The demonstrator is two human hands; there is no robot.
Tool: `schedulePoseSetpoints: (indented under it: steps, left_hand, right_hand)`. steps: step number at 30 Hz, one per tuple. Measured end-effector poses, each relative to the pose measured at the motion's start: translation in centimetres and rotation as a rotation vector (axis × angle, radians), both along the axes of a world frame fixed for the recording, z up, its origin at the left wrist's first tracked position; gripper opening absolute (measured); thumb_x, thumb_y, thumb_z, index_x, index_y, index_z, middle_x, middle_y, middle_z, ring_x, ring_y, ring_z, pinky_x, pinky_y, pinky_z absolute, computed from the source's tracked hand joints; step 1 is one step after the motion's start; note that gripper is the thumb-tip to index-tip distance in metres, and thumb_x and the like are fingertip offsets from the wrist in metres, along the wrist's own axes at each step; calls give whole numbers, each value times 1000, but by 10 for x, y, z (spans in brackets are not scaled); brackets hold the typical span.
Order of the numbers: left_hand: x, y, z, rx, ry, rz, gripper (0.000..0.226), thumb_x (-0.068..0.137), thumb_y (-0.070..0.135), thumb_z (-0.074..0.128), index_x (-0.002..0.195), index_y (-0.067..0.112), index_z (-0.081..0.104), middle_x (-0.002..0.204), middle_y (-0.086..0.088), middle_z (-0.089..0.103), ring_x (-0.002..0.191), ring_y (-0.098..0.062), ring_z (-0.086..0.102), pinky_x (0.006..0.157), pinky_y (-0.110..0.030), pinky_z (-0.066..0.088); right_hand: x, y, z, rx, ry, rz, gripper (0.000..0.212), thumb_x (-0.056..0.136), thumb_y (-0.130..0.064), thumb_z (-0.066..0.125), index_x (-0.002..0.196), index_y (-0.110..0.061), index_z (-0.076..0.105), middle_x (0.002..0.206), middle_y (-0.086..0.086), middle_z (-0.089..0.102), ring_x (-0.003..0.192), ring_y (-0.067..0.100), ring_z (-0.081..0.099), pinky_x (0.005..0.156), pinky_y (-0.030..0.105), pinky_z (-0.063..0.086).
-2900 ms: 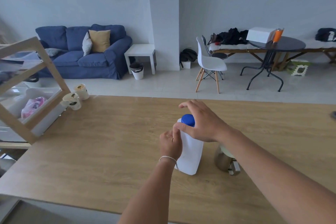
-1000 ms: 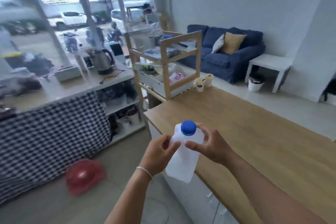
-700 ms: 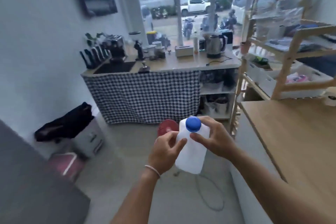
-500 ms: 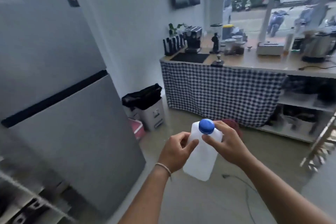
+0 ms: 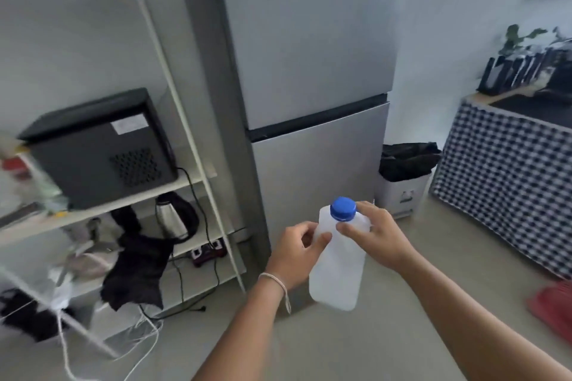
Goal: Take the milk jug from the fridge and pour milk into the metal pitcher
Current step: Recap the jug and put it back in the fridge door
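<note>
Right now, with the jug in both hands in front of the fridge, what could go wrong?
Both the left hand and right hand grip the milk jug, and both fridge doors are closed, so freeing a hand for a door could let the jug slip. Cables trail on the floor by the shelf, a possible trip hazard.

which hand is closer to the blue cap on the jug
Right. The right hand grips the milk jug at its neck, fingertips just under and beside the blue cap. The left hand holds the jug lower down on its left side.
</note>
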State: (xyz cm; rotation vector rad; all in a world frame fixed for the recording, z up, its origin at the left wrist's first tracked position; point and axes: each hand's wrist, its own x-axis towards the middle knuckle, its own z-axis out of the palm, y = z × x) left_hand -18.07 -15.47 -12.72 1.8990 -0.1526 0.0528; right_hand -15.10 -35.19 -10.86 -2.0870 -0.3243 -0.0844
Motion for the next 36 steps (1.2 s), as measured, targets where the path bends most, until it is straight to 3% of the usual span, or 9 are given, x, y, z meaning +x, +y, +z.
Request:
schedulePoseSetpoints:
  steps: [5, 8, 12, 15, 20, 23, 26, 29, 36]
  left_hand:
    - [47, 76, 2, 18, -58, 132, 44, 83, 59, 66, 92, 17, 73, 86, -3, 77, 84, -27, 71, 77, -48, 57]
    - [69, 110, 2, 43, -53, 192, 42, 83, 60, 65, 94, 20, 73, 87, 1, 78, 84, -22, 73, 78, -49, 57]
    - [99, 138, 6, 101, -110, 280, 43, 84, 64, 61, 93, 23, 72, 85, 6, 76, 81, -15, 72, 76, -46, 56]
    - [115, 147, 1, 129, -111, 358, 43, 85, 65, 59, 93, 24, 70, 85, 4, 77, 83, -18, 73, 78, -49, 57]
    - [136, 160, 2, 123, -118, 519, 24, 94, 44, 65, 93, 21, 71, 85, 6, 77, 83, -12, 73, 74, -40, 58]
    - [145, 162, 12, 101, -107, 577, 17, 96, 30, 66, 94, 14, 71, 85, 4, 78, 79, -6, 72, 68, -20, 53]
    - [150, 165, 18, 84, -136, 585, 17, 95, 28, 67, 96, 11, 72, 86, 3, 78, 80, -5, 72, 67, -11, 50]
    - [153, 175, 21, 91, -140, 571, 17, 95, 29, 67, 95, 13, 72, 84, 4, 78, 79, -7, 72, 66, -12, 52]
    - [159, 189, 21, 136, -148, 584, 21, 95, 34, 67, 95, 14, 72, 83, 5, 77, 78, -8, 72, 67, -19, 55]
  right_hand:
    - [68, 89, -1, 33, -1, 52, 57, 72, -57, 63, 120, -26, 70, 115, -7, 67, 104, 13, 63, 87, 34, 48]
    - [102, 125, -2, 35, 29, 128, 38, 85, -42, 69, 121, -29, 69, 118, -6, 66, 106, 14, 62, 89, 35, 46]
    - [155, 150, 1, -20, 56, 279, 47, 79, -62, 63, 118, -37, 68, 119, -12, 67, 109, 10, 64, 92, 36, 51]
    - [190, 163, 7, -56, 51, 394, 35, 78, -69, 65, 105, -48, 68, 114, -16, 69, 104, 3, 65, 88, 30, 50]
    - [243, 182, 20, -140, -126, 336, 80, 70, -78, 67, 132, -28, 66, 137, -11, 63, 130, 5, 54, 107, 26, 41]
    - [265, 199, 24, -99, -274, 156, 64, 81, -70, 62, 119, -20, 73, 121, -7, 71, 121, 13, 56, 98, 23, 40]
    - [285, 214, 19, -90, -304, -54, 43, 94, -54, 54, 96, -18, 77, 94, -3, 74, 103, 24, 58, 82, 26, 41]
    - [295, 222, 11, -116, -340, -158, 49, 100, -47, 48, 72, -13, 70, 70, 0, 63, 85, 28, 55, 69, 30, 37]
    - [307, 216, 11, -148, -409, -107, 61, 101, -46, 53, 50, -12, 41, 45, -1, 37, 54, 25, 37, 58, 31, 26]
